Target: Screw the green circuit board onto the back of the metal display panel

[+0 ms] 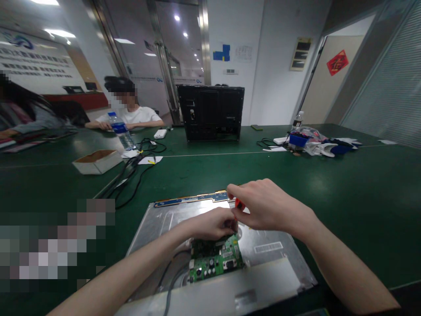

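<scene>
A metal-backed display panel (276,267) lies flat on the green table, with a green circuit board (217,259) on it and a blue strip board (187,199) along its far edge. My right hand (259,204) is closed round the red-and-black handle of what looks like a screwdriver (240,204), held above the board's far right corner. Just below it, the fingers of my left hand (213,224) are curled together at the board's far edge. What they pinch, if anything, is hidden. Grey cables (169,285) run from the board's left side towards me.
A black monitor housing (212,112) stands at the back. Left of the panel are black cables (131,169), an open white box (98,162) and a tilted water bottle (121,131). Bags and gloves (319,142) lie at the back right. Two people sit at the far left.
</scene>
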A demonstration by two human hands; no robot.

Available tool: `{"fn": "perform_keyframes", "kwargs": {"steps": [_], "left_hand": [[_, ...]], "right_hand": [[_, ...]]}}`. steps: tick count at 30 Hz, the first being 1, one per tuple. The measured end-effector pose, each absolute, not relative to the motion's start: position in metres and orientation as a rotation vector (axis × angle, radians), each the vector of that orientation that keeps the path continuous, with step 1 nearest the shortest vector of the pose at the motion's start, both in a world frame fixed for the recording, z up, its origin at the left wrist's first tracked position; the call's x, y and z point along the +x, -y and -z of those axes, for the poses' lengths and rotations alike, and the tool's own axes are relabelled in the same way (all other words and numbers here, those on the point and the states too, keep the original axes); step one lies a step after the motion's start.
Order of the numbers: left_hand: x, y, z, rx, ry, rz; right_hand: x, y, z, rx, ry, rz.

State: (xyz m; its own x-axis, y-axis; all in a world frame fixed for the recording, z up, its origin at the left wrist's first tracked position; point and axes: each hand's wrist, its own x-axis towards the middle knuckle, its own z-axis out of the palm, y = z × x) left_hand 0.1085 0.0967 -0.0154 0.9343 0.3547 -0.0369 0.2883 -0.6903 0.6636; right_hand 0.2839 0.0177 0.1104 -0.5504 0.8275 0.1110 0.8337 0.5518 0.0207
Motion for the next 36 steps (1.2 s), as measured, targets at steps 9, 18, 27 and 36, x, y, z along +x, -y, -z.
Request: {"fn": "perform_keyframes", "kwargs": {"steps": [9, 18, 27, 36], "left_hand": [[0.1085, -0.0940, 0.0114, 2.370, -0.475, -0.134], [0.1079, -0.0939, 0.0125, 2.409, -0.484, -0.090], [0.1090, -0.0934, 0.0136, 2.419, -0.460, -0.132], [0.1102, -0.0945, 0.0149, 2.382, -0.407, -0.111]], "right_hand": [[0.2858, -0.0206, -0.1078, -1.446, 2.681, 0.101], [0.2863, -0.0217, -0.1056, -1.400, 2.669, 0.137], [0.2866, -0.0240, -0.1051, -1.436, 2.677, 0.148], [0.2845, -0.0213, -0.1077, -1.395, 2.655, 0.079]]}}
